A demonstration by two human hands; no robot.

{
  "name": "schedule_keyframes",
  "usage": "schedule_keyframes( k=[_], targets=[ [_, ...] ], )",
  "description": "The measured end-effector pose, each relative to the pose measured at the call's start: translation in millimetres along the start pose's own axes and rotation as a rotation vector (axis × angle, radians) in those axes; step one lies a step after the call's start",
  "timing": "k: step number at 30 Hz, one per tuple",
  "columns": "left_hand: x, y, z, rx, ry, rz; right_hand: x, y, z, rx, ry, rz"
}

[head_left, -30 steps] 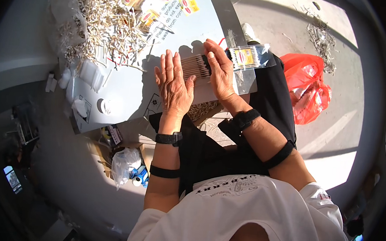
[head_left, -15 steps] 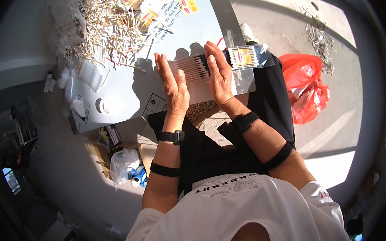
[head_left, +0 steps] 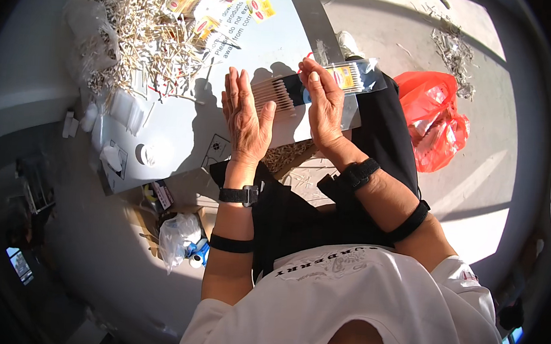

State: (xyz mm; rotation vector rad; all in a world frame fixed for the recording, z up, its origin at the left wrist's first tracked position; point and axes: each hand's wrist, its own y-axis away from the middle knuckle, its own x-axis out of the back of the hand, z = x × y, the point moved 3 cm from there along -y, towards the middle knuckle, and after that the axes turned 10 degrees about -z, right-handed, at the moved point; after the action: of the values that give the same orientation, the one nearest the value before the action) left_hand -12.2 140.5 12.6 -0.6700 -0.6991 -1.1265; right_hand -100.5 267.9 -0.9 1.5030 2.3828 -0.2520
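The fingers of the left hand (head_left: 248, 130) are straight and side by side, with the thumb standing away from them, and the hand looks flat and unclosed. The fingers of the right hand (head_left: 326, 110) are bent inward, with the thumb close to the index finger; whether they pinch anything I cannot tell.

The grey-white table (head_left: 176, 127), its surface printed with dark lettering, spreads in front of the person over a sunlit pale floor (head_left: 474, 160). On its far left a broad heap of loose cotton swabs (head_left: 145, 32) lies tangled, with a crumpled clear plastic bag (head_left: 90, 34) along its outer side. On the floor to the right sits a red plastic bag (head_left: 429, 122), slumped and creased. Under the table's near edge, at the left, a whitish translucent bag (head_left: 178, 239) bulges near a small blue object (head_left: 198, 254).

At the right end of the table a clear swab packet (head_left: 346, 78) with a yellow and red label lies just beyond the right hand's fingers, its clear end reaching past the table edge. A row of cotton swabs (head_left: 275, 98) lies side by side between the two hands; contact with the left hand I cannot make out. Translucent plastic pieces (head_left: 128, 112) lie below the heap, and a small round white item (head_left: 148, 155) sits near the table's left corner.
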Motion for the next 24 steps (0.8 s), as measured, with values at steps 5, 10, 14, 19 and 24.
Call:
schedule_keyframes(
  k=[5,10,14,19,24],
  targets=[
    [-15.8,11.6,0.9,0.006,-0.461,-0.231,11.6,51.6,-18.3,-0.408,0.111,-0.184],
    [-19.6,9.0,-5.3,0.013,-0.511,-0.236,8.2,62.7,2.7,-0.746,-0.024,-0.38],
    [-12.7,6.5,-3.2,0.036,-0.336,-0.228,3.7,57.7,6.1,-0.758,-0.194,-0.354],
    [-8.2,3.5,-3.8,0.031,-0.366,-0.253,-4.9,53.5,8.7,-0.825,-0.292,-0.397],
    [-5.8,9.0,-1.2,0.013,-0.362,-0.305,-8.5,48.6,15.3,-0.799,-0.351,-0.384]
  ],
)
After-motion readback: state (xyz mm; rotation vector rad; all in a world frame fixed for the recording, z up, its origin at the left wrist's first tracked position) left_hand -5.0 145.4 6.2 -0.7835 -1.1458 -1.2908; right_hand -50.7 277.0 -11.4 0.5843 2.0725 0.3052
